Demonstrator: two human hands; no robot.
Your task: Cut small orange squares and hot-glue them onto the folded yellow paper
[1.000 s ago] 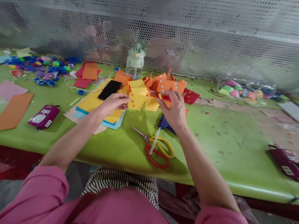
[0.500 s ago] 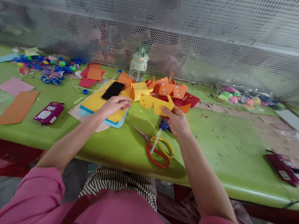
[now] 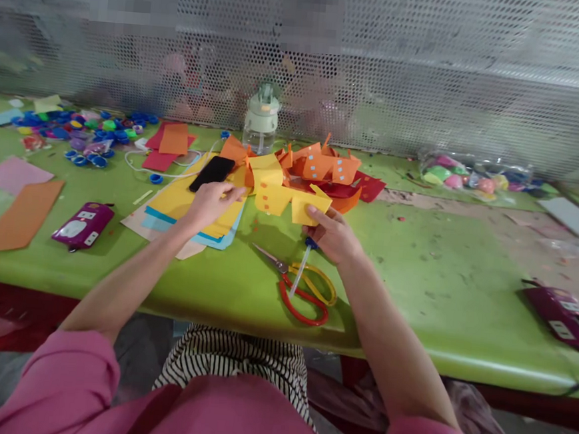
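My right hand [image 3: 335, 235] pinches a yellow paper cutout [image 3: 303, 208] between thumb and fingers; small orange squares mark its left part. My left hand [image 3: 215, 204] hovers over a stack of yellow and blue paper [image 3: 165, 197], fingers apart and nothing seen in them. A black phone [image 3: 213, 173] lies on that stack, just beyond the left hand. Below the right hand, a translucent stick [image 3: 299, 271] sticks out of a blue tool [image 3: 311, 242] mostly hidden by the hand. The stick lies across scissors [image 3: 307, 312] with one red and one yellow handle.
Orange paper cutouts [image 3: 331, 167] pile up behind my hands, near a bottle [image 3: 261, 118]. Small coloured pieces [image 3: 83, 127] lie at the back left, bagged ones [image 3: 453, 173] at the back right. Purple pouches [image 3: 83, 225] flank me. A perforated metal screen [image 3: 382, 64] stands behind the table.
The yellow cutout in my right hand has shifted slightly left and its spotted part shows more fully. The left hand stays over the paper stack. The view has turned slightly.
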